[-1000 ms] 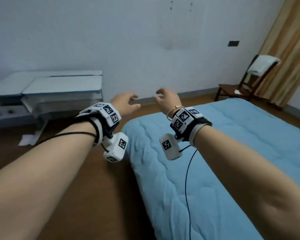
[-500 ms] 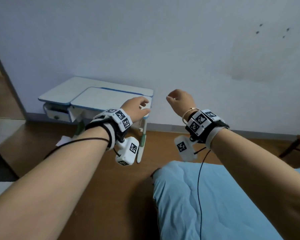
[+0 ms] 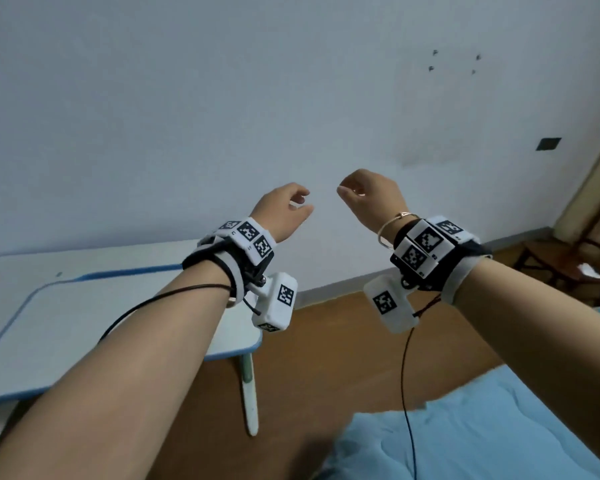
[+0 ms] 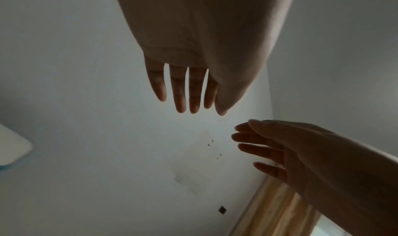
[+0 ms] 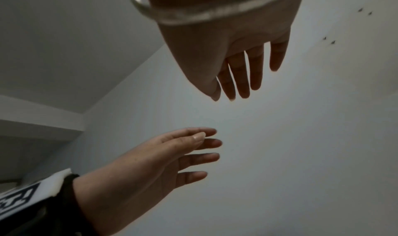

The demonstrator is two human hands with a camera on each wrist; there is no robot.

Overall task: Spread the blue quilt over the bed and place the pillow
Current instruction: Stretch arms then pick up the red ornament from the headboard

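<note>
The blue quilt (image 3: 482,434) lies spread on the bed at the lower right of the head view; only its near corner shows. Both hands are raised in front of the white wall, well above the quilt. My left hand (image 3: 288,206) holds nothing and its fingers are relaxed; the left wrist view shows the same left hand (image 4: 185,89) with straight, slightly spread fingers. My right hand (image 3: 364,195) is also empty, a bracelet on its wrist, and the right wrist view shows that right hand (image 5: 243,76) with extended fingers. No pillow is in view.
A white desk with blue trim (image 3: 94,317) stands at the left against the wall, its leg (image 3: 250,393) on the brown wooden floor (image 3: 343,348). A wooden chair (image 3: 575,258) and a beige curtain (image 3: 593,174) are at the far right.
My view has swung left and upward, away from the bed toward the desk and wall. Both empty hands have risen with it and stay apart from the quilt.
</note>
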